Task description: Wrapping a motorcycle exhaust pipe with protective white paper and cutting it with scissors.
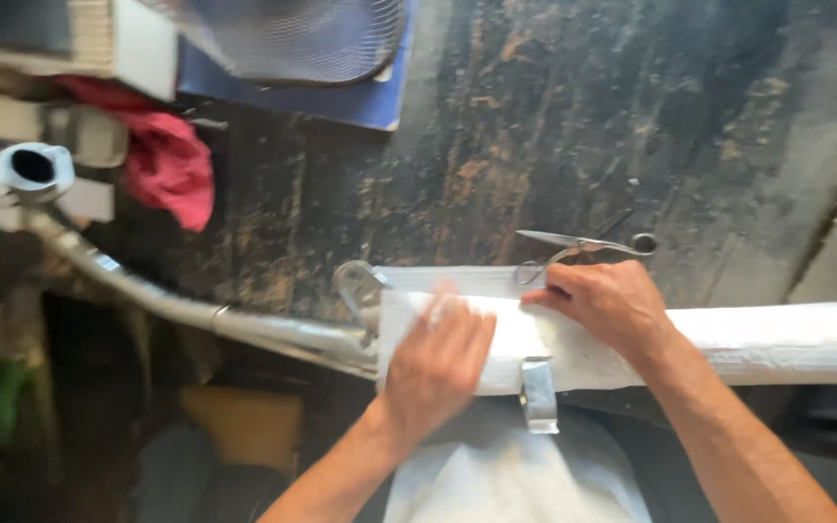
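1. The left hand [435, 360] lies flat and open on the white wrapping [632, 339], palm down, fingers spread, pressing it near the left end of the long wrapped part
2. The right hand [607, 302] is also open, its fingers laid on the top edge of the same wrapping, just beside the left hand; neither hand grips anything
3. The white wrapping covers a long body which lies across the dark worn workbench [554, 136]; a bent metal pipe [176, 300] comes out at its left end, and a metal clamp band [539, 392] hangs at the lower edge between the hands
4. A pair of scissors [583, 247] lies on the bench just behind the right hand, not touched
5. In my judgement the wrapping can loosen or wrinkle if one palm lifts, because only hand pressure seems to hold it
6. The scissors are near the right fingers, so a careless backward move could push them or meet the blades
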